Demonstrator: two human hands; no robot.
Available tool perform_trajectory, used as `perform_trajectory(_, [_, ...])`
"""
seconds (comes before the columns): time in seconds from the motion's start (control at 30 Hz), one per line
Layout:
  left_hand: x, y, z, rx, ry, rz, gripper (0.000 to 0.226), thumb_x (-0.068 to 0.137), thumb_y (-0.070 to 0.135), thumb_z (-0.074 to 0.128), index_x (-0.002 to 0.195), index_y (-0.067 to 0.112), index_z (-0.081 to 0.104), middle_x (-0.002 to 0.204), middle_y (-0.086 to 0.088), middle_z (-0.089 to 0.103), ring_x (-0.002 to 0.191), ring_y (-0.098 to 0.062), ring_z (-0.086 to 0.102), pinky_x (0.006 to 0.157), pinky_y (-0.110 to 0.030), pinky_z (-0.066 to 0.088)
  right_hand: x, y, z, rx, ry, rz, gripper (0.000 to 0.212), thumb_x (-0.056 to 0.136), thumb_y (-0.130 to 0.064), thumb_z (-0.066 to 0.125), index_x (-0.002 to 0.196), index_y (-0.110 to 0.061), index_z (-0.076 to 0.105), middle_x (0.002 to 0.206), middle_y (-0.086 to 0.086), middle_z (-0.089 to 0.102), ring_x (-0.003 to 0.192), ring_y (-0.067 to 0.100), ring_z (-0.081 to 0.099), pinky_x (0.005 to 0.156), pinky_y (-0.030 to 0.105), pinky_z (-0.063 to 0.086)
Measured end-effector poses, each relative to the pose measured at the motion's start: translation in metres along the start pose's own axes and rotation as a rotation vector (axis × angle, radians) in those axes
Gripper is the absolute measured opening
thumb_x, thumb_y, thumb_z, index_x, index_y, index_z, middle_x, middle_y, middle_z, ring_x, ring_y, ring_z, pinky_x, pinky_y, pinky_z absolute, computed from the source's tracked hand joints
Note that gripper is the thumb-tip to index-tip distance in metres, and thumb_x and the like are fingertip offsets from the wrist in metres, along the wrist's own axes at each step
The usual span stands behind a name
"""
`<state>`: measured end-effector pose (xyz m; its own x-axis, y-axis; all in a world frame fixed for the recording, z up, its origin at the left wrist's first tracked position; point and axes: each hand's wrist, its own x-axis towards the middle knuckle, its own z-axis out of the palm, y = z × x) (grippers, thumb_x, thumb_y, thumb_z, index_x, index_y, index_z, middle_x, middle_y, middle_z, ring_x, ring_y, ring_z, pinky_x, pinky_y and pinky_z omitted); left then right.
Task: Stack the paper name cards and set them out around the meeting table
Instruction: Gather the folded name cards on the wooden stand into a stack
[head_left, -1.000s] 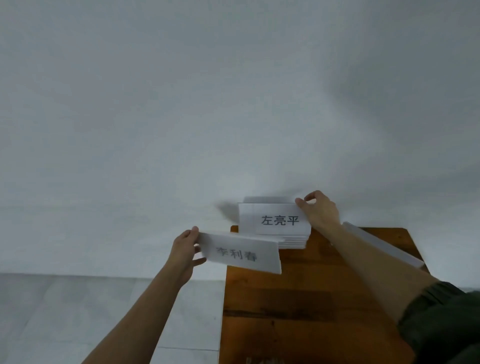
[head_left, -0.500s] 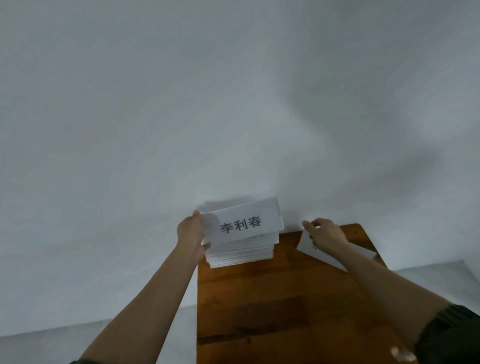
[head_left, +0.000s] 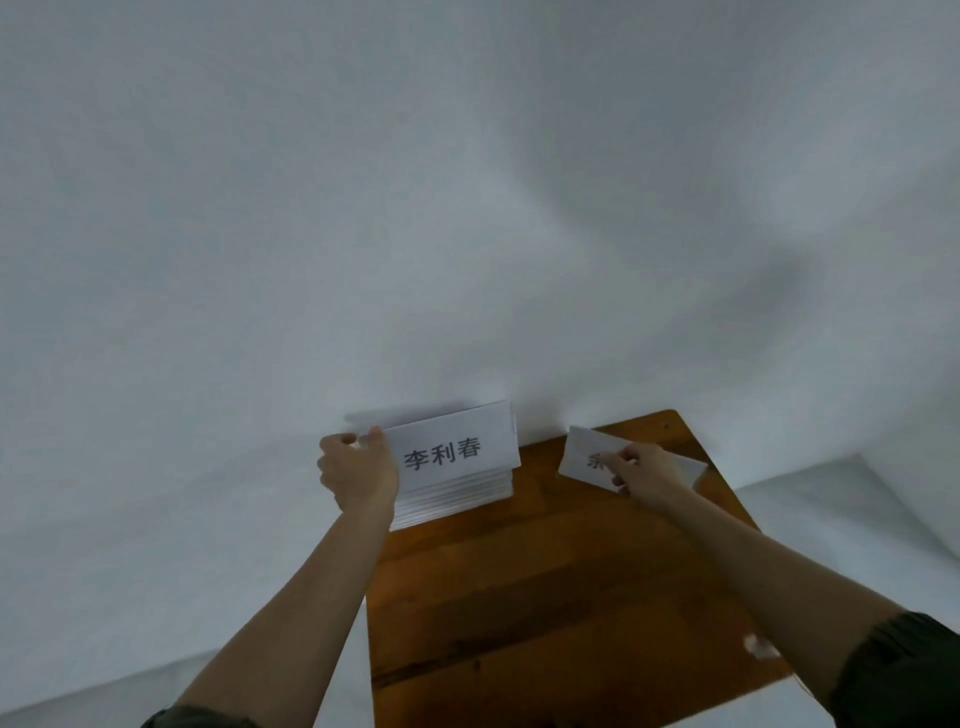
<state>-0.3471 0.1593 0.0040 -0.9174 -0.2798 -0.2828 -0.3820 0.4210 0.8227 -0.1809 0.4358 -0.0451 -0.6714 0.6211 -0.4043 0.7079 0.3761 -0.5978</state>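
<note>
Stack of paper name cards sits at the far left corner of a wooden table, its back edge close against a pale wall. The cards lie piled with their edges roughly in line, the layered lower edges showing as thin white bands facing the person. A top card stands tilted on the pile with its printed face toward the camera, bearing three dark characters, 李利春.

The left hand grasps the left end of the top card, thumb laid on the front of it and the other fingers curled round behind. Whether those fingers also catch the cards beneath cannot be told.

A loose card lies apart from the pile, toward the far right of the table, with bare wood between the two. Part of one dark character shows on its face; the rest is covered. The right hand holds this loose card, its fingers bent and the tips pressed on the printed face. It cannot be told whether the card is flat on the wood or raised off it.

Both forearms are bare, reaching forward from dark green sleeves at the bottom of the view. A grey floor shows beyond the table's right edge.
</note>
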Motion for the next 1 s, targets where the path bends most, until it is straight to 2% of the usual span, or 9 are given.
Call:
perform_trajectory(0.13, [-0.017, -0.003, 0.000, 0.199, 0.117, 0.385, 0.034, 0.088, 0.016, 0.060, 0.120, 0.010, 0.050, 0.124, -0.013, 0.050, 0.117, -0.031, 0.045, 0.095, -0.046, 0.044, -0.002, 0.016, -0.019, -0.024, 0.188, 0.020, 0.029, 0.096, -0.042, 0.054, 0.101, -0.016, 0.065, 0.087, 0.001, 0.070, 0.073, 0.014, 0.066, 0.054, 0.025, 0.048])
perform_trajectory(0.23, [-0.045, -0.004, 0.012, 0.250, 0.076, 0.677, 0.030, 0.086, 0.015, 0.064, 0.114, 0.012, 0.054, 0.117, -0.008, 0.053, 0.111, -0.025, 0.048, 0.090, -0.040, 0.047, -0.002, 0.033, -0.041, -0.022, 0.371, 0.070, 0.030, 0.094, -0.043, 0.055, 0.100, -0.016, 0.066, 0.084, 0.004, 0.069, 0.073, 0.020, 0.064, 0.059, 0.030, 0.051])
perform_trajectory(0.33, [-0.078, -0.012, 0.035, 0.253, -0.099, 0.813, 0.022, 0.087, 0.013, 0.066, 0.106, 0.014, 0.056, 0.102, 0.000, 0.054, 0.097, -0.017, 0.052, 0.082, -0.034, 0.052, 0.005, 0.052, -0.059, -0.021, 0.417, 0.112, 0.035, 0.094, -0.042, 0.055, 0.110, -0.012, 0.064, 0.096, 0.007, 0.069, 0.082, 0.022, 0.060, 0.069, 0.033, 0.048])
perform_trajectory(0.47, [-0.113, -0.049, 0.071, 0.465, -0.382, 0.798, 0.016, 0.090, 0.020, 0.062, 0.102, 0.021, 0.053, 0.100, 0.008, 0.052, 0.094, -0.011, 0.054, 0.082, -0.026, 0.049, 0.012, 0.074, -0.068, -0.013, 0.243, 0.201, 0.054, 0.093, -0.048, 0.056, 0.132, -0.011, 0.050, 0.119, 0.014, 0.063, 0.107, 0.031, 0.060, 0.079, 0.038, 0.046])
perform_trajectory(0.57, [-0.130, -0.084, 0.095, 0.773, -0.544, 0.696, 0.030, 0.096, 0.033, 0.051, 0.123, 0.022, 0.049, 0.127, 0.001, 0.049, 0.116, -0.015, 0.049, 0.098, -0.030, 0.045, 0.021, 0.085, -0.065, 0.115, 0.096, 0.242, 0.069, 0.092, -0.052, 0.056, 0.143, -0.009, 0.040, 0.132, 0.015, 0.056, 0.120, 0.033, 0.055, 0.092, 0.042, 0.049])
perform_trajectory(0.7, [-0.146, -0.126, 0.112, 1.060, -0.702, 0.481, 0.057, 0.100, 0.047, 0.036, 0.149, 0.020, 0.025, 0.159, -0.011, 0.018, 0.146, -0.032, 0.018, 0.117, -0.046, 0.023, 0.039, 0.096, -0.059, 0.255, 0.022, 0.233, 0.073, 0.094, -0.054, 0.051, 0.148, -0.007, 0.036, 0.141, 0.015, 0.050, 0.128, 0.034, 0.050, 0.105, 0.050, 0.045])
perform_trajectory(0.77, [-0.153, -0.146, 0.117, 1.097, -0.697, 0.438, 0.063, 0.100, 0.053, 0.028, 0.153, 0.022, 0.015, 0.162, -0.011, 0.003, 0.149, -0.032, 0.004, 0.119, -0.047, 0.014, 0.045, 0.100, -0.058, 0.294, 0.025, 0.211, 0.066, 0.097, -0.052, 0.047, 0.144, -0.007, 0.041, 0.134, 0.013, 0.055, 0.119, 0.031, 0.055, 0.099, 0.045, 0.048])
perform_trajectory(0.87, [-0.162, -0.169, 0.124, 1.159, -0.623, 0.473, 0.069, 0.098, 0.058, 0.017, 0.155, 0.021, 0.004, 0.162, -0.012, -0.009, 0.150, -0.032, -0.006, 0.121, -0.048, 0.006, 0.051, 0.103, -0.056, 0.367, 0.010, 0.184, 0.054, 0.101, -0.047, 0.042, 0.136, -0.006, 0.049, 0.112, 0.009, 0.059, 0.094, 0.021, 0.058, 0.077, 0.034, 0.049])
perform_trajectory(1.0, [-0.170, -0.189, 0.131, 1.191, -0.523, 0.532, 0.080, 0.088, 0.063, -0.007, 0.155, 0.018, -0.002, 0.162, -0.015, -0.010, 0.149, -0.034, -0.007, 0.120, -0.049, 0.002, 0.057, 0.110, -0.049, 0.493, 0.018, 0.215, 0.045, 0.101, -0.042, 0.047, 0.134, -0.013, 0.049, 0.111, 0.008, 0.058, 0.106, 0.030, 0.058, 0.062, 0.032, 0.057])
